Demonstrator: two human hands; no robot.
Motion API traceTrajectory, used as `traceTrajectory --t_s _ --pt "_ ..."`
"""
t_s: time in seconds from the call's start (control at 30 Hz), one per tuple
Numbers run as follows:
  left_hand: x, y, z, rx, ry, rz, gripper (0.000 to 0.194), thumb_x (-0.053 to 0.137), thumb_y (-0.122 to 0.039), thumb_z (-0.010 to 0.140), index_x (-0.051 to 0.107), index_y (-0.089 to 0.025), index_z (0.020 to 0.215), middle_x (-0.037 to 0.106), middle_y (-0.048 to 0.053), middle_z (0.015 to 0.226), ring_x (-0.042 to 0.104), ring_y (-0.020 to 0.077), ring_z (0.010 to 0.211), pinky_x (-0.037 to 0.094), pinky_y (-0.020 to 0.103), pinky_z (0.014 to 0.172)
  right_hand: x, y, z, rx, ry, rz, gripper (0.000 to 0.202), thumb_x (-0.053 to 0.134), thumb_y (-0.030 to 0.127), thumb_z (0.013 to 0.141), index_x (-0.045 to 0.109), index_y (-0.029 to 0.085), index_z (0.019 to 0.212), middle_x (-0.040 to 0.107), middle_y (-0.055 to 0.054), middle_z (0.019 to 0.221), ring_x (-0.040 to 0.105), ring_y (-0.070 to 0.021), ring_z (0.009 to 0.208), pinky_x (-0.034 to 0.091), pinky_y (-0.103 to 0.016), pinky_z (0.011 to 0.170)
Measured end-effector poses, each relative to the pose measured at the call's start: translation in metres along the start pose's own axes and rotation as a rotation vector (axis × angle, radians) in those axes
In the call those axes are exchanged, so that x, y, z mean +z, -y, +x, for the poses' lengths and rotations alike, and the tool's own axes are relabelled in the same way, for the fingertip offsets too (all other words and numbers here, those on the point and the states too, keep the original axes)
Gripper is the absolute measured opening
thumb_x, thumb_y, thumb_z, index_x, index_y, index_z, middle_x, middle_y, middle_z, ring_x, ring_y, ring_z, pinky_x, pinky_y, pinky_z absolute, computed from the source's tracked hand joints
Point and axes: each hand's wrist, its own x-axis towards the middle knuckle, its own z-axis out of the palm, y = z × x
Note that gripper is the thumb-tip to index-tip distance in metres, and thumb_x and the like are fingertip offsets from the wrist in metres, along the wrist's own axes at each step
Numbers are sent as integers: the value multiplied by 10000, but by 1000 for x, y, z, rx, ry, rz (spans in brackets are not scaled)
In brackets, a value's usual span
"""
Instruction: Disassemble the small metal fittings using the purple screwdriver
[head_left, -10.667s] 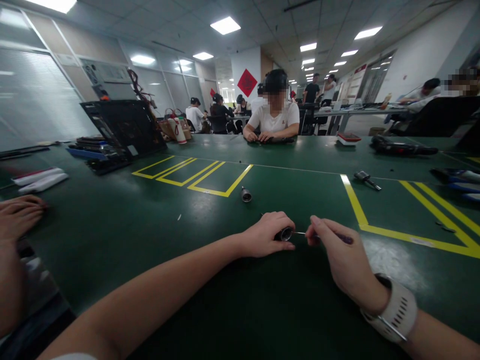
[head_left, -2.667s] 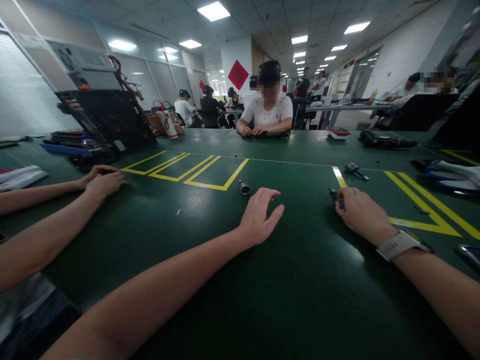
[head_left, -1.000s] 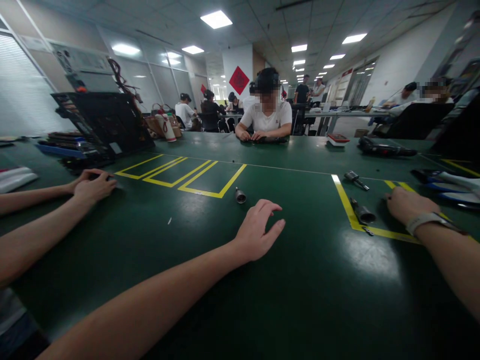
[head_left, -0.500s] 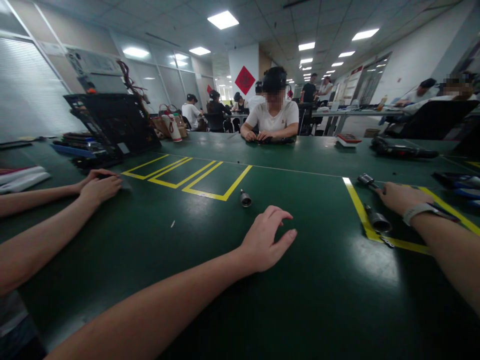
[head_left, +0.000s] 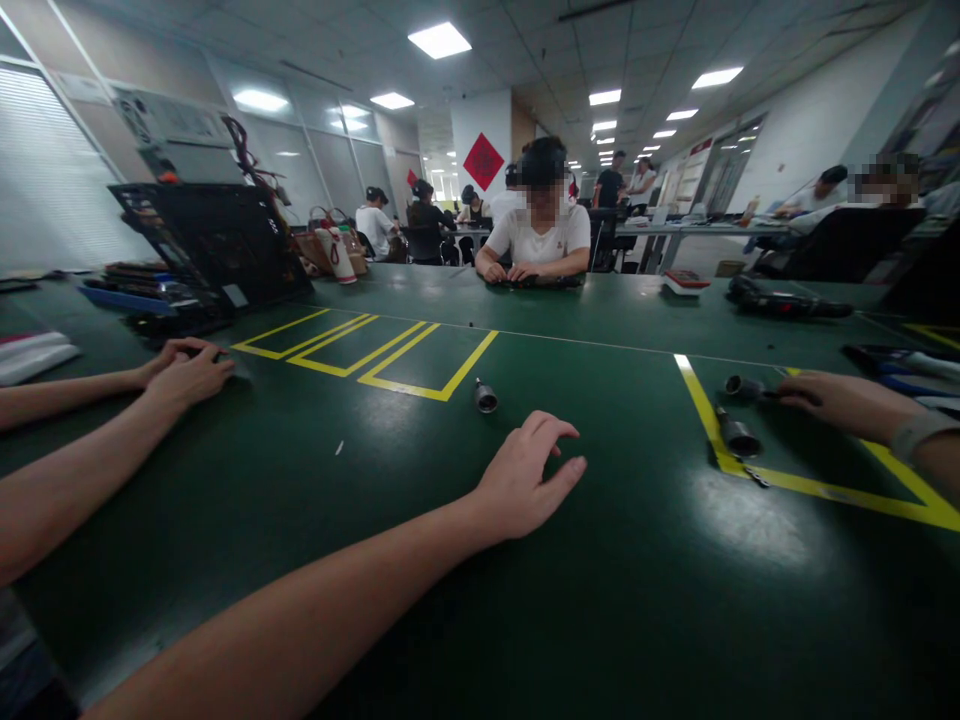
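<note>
My left hand (head_left: pixel 529 475) rests on the green tabletop, holding nothing, its fingers loosely curled and its thumb apart. Beyond it a metal socket bit (head_left: pixel 486 397) lies with its wide mouth toward me. At the right, my right hand (head_left: pixel 844 402) has its fingertips closed at the thin shank of a second socket bit (head_left: pixel 741 388), whose wide end points left. A third, larger socket bit (head_left: pixel 739 435) lies just below, near the left line of a yellow tape frame (head_left: pixel 697 410). A small metal piece (head_left: pixel 756 477) lies on the tape's lower corner.
Another person's hands (head_left: pixel 184 370) rest at the left. Yellow tape frames (head_left: pixel 405 388) mark the table (head_left: pixel 420 500). A black machine part (head_left: pixel 210 245) stands back left. A black tool (head_left: pixel 787 300) and blue-handled tools (head_left: pixel 915 380) lie right. A person (head_left: pixel 536 235) sits opposite.
My right hand has shifted right, and the socket bit at its fingertips has turned and come down closer to the larger one. My left hand stays in place. The view has shifted slightly.
</note>
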Motion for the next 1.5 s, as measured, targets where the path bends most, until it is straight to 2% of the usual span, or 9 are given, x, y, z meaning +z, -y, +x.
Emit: traceTrajectory --t_s 0.1,0.2,0.33,0.47,0.77,1.07,1.17,1.33,1.5 --pt "0 0 0 7 4 4 299 431 -376 897 491 -196 1127 504 85 1119 538 194 907 474 356 748 -1 -11 -5 -42 210 33 179 562 248 880 607 175 1037 624 -55 1079 619 -174 915 516 -366 776" --pt "0 -1 1 12 7 8 302 440 -371 893 490 -187 1127 503 84 1109 541 190 898 477 342 724 -2 -20 -5 -1 267 76 166 568 233 875 612 184 1027 615 -57 1107 604 -185 962 501 -378 810" --pt "0 -2 1 7 17 6 301 442 -372 895 491 -192 1131 501 80 1113 545 187 896 478 330 707 -1 -21 -3 82 243 229 196 563 250 879 598 183 1060 607 -60 1117 604 -188 959 502 -382 803" --pt "0 -2 1 3 31 -3 305 443 -378 895 490 -195 1134 494 81 1122 545 188 902 477 325 704 4 -10 -3 162 197 470 247 549 275 887 573 175 1111 594 -68 1142 603 -197 964 506 -392 798" --pt "-2 -4 1 -24 87 -20 318 434 -368 898 469 -188 1159 468 79 1150 543 163 887 464 295 698 12 5 -16 235 258 882 186 551 268 887 601 176 1040 621 -52 1078 617 -175 910 515 -356 765" --pt "-1 -4 1 -21 95 -23 320 436 -361 896 475 -182 1158 463 77 1154 545 150 854 452 281 678 -9 20 -52 312 249 997 57 620 154 818 673 155 842 682 -33 866 635 -145 792 476 -284 723" --pt "-1 -4 1 -16 94 -24 316 438 -366 894 481 -186 1150 469 73 1137 543 147 834 447 277 664 -19 28 -72 293 220 1014 124 601 158 815 712 142 764 694 -63 859 627 -145 804 429 -274 737" --pt "0 -4 0 -11 89 -19 314 436 -364 896 482 -189 1153 471 68 1135 542 143 830 445 274 668 -28 36 -100 237 199 1016 161 589 225 818 732 150 820 689 -85 966 609 -163 880 406 -295 769" --pt "-2 -7 -2 -7 105 17 322 446 -357 892 478 -191 1166 468 64 1157 542 143 835 447 278 679 -27 37 -115 213 180 987 177 613 308 778 734 204 856 688 -92 981 619 -182 799 424 -324 687"
